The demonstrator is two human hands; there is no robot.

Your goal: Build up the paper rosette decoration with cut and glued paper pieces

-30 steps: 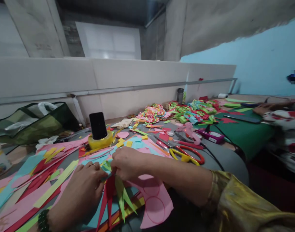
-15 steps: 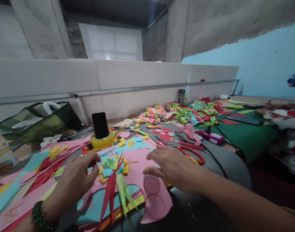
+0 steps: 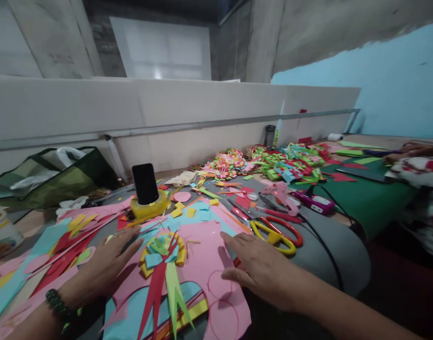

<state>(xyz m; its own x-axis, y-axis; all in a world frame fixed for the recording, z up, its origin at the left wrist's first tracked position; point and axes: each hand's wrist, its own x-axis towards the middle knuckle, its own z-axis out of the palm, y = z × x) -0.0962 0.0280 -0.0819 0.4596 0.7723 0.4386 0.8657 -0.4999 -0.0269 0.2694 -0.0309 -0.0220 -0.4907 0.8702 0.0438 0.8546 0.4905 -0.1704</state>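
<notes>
A paper rosette (image 3: 163, 252) in yellow, blue and green, with red and light-green forked tails, lies on a pink paper sheet (image 3: 198, 241). Left of it rests my left hand (image 3: 112, 257), fingers stretched out over the papers and holding nothing. On the rosette's other side my right hand (image 3: 254, 264) is open, fingers spread at the pink sheet's right edge, above two drawn circles. Blue, orange and yellow papers show under the pink sheet. Just beyond my right hand lie yellow-handled scissors (image 3: 275, 237) and red-handled scissors (image 3: 285, 226).
A phone (image 3: 145, 183) stands in a yellow tape roll (image 3: 152, 208). A pink glue gun (image 3: 282, 198) with a black cord lies at right, near a purple device (image 3: 316, 202). Piles of paper flowers (image 3: 227, 165) sit behind. A co-worker's sleeve (image 3: 420, 167) shows far right.
My left hand has uncurled and lowered flat onto the papers. My right hand has shifted slightly right and down, its fingers straighter, so the yellow scissors handles show more. The view has moved slightly.
</notes>
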